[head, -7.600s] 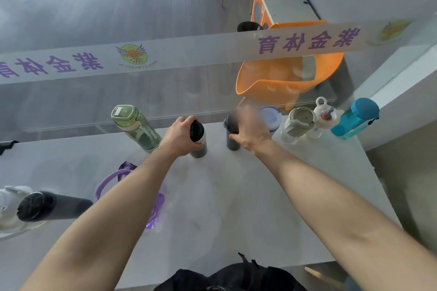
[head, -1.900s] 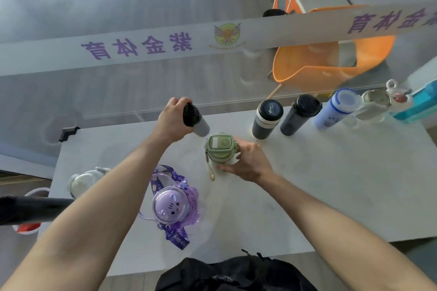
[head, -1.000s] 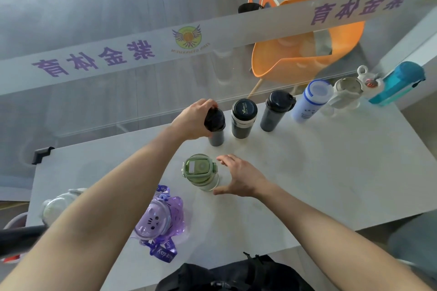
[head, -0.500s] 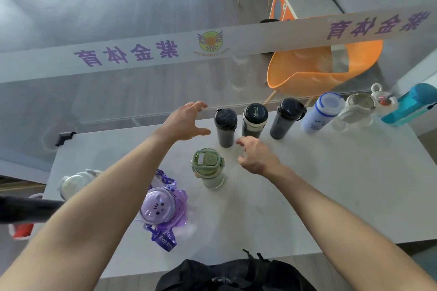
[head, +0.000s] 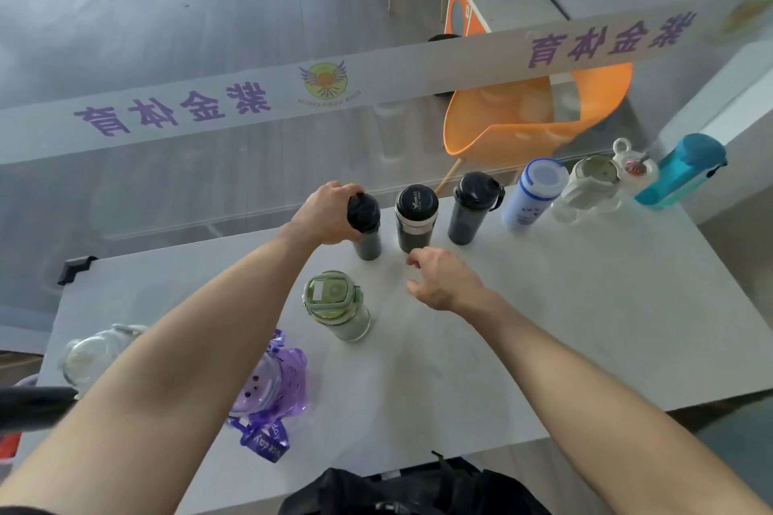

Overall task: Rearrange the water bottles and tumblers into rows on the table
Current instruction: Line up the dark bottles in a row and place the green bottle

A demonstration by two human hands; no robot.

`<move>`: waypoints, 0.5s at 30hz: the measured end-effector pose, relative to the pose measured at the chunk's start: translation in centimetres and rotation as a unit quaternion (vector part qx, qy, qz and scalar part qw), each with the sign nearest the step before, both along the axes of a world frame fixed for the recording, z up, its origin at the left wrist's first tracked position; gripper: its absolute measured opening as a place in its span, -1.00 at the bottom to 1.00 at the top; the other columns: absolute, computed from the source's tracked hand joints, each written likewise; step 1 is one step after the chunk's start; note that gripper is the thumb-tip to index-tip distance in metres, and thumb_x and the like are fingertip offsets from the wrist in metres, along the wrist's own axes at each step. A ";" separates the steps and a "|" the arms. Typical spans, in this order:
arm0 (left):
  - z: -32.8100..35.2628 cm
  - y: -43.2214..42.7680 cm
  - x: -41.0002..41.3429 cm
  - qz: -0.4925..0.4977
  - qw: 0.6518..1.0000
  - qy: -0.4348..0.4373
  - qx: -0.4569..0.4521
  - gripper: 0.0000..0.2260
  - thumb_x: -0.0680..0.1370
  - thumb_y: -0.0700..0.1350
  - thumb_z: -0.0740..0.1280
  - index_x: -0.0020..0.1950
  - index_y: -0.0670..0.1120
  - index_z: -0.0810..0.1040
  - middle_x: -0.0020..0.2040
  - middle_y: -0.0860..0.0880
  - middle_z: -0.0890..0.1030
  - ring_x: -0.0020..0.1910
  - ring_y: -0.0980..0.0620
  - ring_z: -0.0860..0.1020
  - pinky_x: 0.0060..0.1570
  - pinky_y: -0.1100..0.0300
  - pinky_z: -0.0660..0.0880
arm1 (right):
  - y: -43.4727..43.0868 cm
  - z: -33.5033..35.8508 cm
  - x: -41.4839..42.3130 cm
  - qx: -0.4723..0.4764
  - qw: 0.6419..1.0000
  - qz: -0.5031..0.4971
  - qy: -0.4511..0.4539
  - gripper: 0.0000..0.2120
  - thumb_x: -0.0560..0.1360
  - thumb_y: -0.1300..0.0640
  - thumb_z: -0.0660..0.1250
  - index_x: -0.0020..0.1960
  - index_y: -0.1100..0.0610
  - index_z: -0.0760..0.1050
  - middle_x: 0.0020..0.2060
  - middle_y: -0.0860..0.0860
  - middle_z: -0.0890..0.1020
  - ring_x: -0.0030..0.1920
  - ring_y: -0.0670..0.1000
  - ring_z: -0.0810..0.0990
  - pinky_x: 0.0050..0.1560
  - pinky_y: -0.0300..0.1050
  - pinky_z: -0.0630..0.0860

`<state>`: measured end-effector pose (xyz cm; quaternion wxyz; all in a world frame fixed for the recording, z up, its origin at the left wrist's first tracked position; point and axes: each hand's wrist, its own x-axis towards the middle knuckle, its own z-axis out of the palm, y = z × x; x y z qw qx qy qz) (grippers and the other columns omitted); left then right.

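Observation:
A row of bottles stands along the far edge of the white table. My left hand grips the grey black-capped tumbler at the row's left end. To its right stand a black tumbler with a pale band, a dark handled bottle, a white-blue bottle, a cream jug, a small white bottle and a teal bottle. My right hand hovers open over the table, right of the green bottle.
A purple cat-shaped bottle with a strap, a clear lidded bottle and a dark bottle lie at the table's left. A glass partition with an orange chair behind it bounds the far edge. A black bag sits at the near edge.
My left hand, open half a second ago, has closed again on the grey tumbler at the row's left end. My right hand has drawn back a little from the row.

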<state>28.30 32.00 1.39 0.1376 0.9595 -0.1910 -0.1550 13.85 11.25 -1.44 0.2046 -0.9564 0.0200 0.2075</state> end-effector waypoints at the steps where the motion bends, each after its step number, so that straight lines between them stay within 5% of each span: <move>1: 0.0 0.0 0.1 -0.006 1.000 0.003 0.004 -0.23 0.35 0.04 0.67 0.53 0.08 0.51 0.19 -0.09 0.55 0.18 -0.20 0.57 0.16 -0.07 0.61 | -0.1 0.2 0.0 -0.003 1.000 0.004 0.004 -0.51 0.59 -0.07 0.39 0.48 0.05 0.52 0.39 0.05 0.61 0.34 0.15 0.61 0.37 0.10 0.55; 11: 0.9 1.4 0.6 -0.029 0.999 0.022 0.037 -0.03 0.37 0.02 0.71 0.70 0.09 0.31 0.47 -0.10 0.54 0.40 -0.20 0.54 0.32 -0.10 0.55 | 0.4 4.0 1.8 -0.068 0.993 0.078 0.052 -0.48 0.57 -0.12 0.45 0.44 0.07 0.50 0.37 0.09 0.61 0.34 0.21 0.60 0.31 0.16 0.59; 15: 2.8 4.1 -0.8 0.007 1.000 0.012 0.012 -0.21 0.50 -0.01 0.66 0.67 0.02 0.37 0.52 -0.11 0.52 0.37 -0.15 0.59 0.35 -0.09 0.56 | 1.6 7.6 3.0 -0.042 0.996 0.073 -0.030 -0.60 0.59 -0.07 0.42 0.36 0.08 0.55 0.27 0.07 0.66 0.27 0.19 0.64 0.23 0.09 0.60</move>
